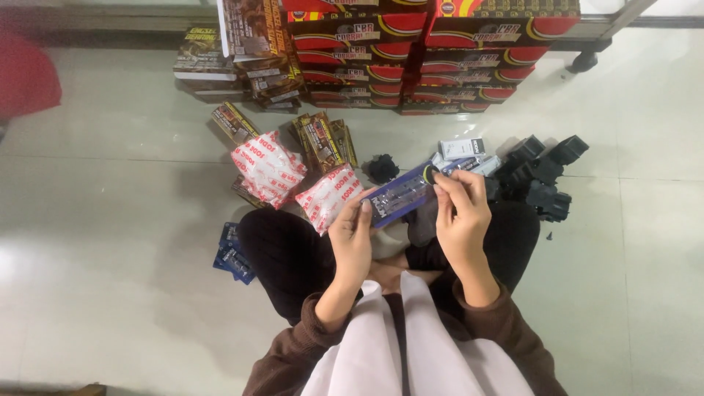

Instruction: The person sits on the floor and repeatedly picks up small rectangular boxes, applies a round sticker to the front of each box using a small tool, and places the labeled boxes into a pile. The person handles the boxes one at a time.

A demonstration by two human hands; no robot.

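Both hands hold a long blue packet above the lap: the left hand has its grip closed on the near end, the right hand pinches the far end. Its contents are unclear. Red-and-white bags and stacked red cartons sit on the floor.

Stacked red and black boxes cut off by far edge. Red object at far left cropped, kind unclear. Blue packets partly hidden behind left knee. Heap of black parts at right too small to identify.
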